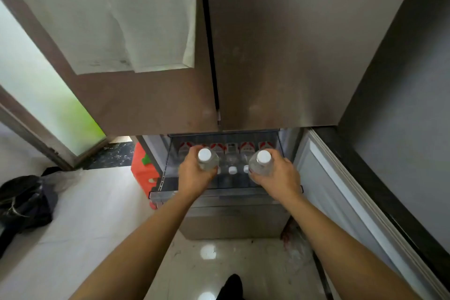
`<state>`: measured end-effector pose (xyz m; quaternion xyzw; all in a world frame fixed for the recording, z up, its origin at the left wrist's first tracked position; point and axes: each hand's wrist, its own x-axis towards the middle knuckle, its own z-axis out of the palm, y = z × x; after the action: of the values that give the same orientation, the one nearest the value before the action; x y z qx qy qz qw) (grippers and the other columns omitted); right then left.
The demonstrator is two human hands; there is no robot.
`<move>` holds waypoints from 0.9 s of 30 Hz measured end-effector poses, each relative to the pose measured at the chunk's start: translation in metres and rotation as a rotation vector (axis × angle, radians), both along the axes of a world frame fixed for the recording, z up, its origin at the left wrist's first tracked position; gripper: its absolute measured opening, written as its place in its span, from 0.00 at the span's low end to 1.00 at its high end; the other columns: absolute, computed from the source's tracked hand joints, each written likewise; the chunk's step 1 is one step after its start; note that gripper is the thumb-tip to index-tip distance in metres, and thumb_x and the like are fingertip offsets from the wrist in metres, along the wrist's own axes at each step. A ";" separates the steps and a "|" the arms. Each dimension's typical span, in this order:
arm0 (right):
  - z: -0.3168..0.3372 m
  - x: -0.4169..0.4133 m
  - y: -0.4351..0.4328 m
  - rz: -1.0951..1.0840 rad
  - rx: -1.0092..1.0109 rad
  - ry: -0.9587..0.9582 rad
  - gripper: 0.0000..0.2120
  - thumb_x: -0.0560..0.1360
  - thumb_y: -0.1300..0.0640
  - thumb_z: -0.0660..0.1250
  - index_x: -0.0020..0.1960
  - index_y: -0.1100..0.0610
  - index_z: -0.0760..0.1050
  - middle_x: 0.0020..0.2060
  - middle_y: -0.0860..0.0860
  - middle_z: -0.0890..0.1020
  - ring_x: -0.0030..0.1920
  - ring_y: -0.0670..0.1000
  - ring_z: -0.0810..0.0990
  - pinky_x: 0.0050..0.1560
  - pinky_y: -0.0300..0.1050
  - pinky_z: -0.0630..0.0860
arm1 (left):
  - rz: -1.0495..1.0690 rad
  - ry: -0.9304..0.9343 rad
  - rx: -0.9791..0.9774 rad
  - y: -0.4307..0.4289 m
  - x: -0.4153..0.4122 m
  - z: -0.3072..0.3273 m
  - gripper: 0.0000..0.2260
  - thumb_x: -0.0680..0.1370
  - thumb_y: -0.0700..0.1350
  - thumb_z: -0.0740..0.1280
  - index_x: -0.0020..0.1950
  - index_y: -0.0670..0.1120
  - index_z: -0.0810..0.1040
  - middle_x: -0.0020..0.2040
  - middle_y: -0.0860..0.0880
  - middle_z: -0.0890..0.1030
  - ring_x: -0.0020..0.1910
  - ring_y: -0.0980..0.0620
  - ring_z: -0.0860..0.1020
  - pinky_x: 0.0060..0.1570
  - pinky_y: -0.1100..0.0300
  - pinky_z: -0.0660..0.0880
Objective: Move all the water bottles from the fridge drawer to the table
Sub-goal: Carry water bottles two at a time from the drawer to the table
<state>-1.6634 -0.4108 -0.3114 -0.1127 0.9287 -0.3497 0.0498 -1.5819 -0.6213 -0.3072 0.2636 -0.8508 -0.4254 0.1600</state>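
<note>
The fridge drawer (226,193) stands pulled out below the two closed upper doors. Several clear water bottles (232,170) with white caps and red-and-white labels lie inside it. My left hand (193,175) grips one clear bottle (207,159) upright, its white cap toward me, above the drawer's left side. My right hand (280,175) grips a second clear bottle (261,162) the same way above the drawer's right side. Both bottles are lifted above the others. The table is not in view.
The closed fridge doors (170,92) rise right above the drawer. A grey wall and white cabinet panel (341,190) flank the right. A red stool (142,170) sits left of the fridge, and a black bag (24,200) lies on the pale floor at the left.
</note>
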 end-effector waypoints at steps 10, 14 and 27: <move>0.034 0.092 -0.045 0.248 -0.392 0.184 0.31 0.66 0.49 0.80 0.66 0.46 0.73 0.59 0.50 0.82 0.59 0.55 0.78 0.53 0.47 0.76 | 0.397 0.250 -0.136 0.012 0.165 0.060 0.29 0.71 0.51 0.78 0.69 0.52 0.72 0.65 0.54 0.77 0.61 0.55 0.75 0.60 0.61 0.72; 0.046 0.146 -0.087 0.380 -0.457 0.205 0.32 0.66 0.50 0.80 0.68 0.49 0.74 0.60 0.52 0.81 0.60 0.56 0.77 0.54 0.49 0.76 | 0.522 0.265 -0.203 -0.006 0.242 0.076 0.29 0.71 0.50 0.77 0.69 0.49 0.72 0.64 0.52 0.76 0.62 0.52 0.76 0.62 0.56 0.73; 0.074 0.409 -0.267 0.727 -0.524 0.229 0.30 0.68 0.49 0.77 0.68 0.47 0.73 0.57 0.50 0.80 0.56 0.54 0.77 0.53 0.50 0.76 | 0.898 0.328 -0.234 -0.102 0.543 0.098 0.31 0.72 0.42 0.77 0.72 0.49 0.69 0.63 0.55 0.73 0.61 0.56 0.72 0.61 0.60 0.70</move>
<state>-1.2542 -0.6773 -0.2375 -0.4779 0.7087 -0.5178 0.0359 -1.0392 -0.7235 -0.2094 0.5143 -0.6588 -0.2516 0.4880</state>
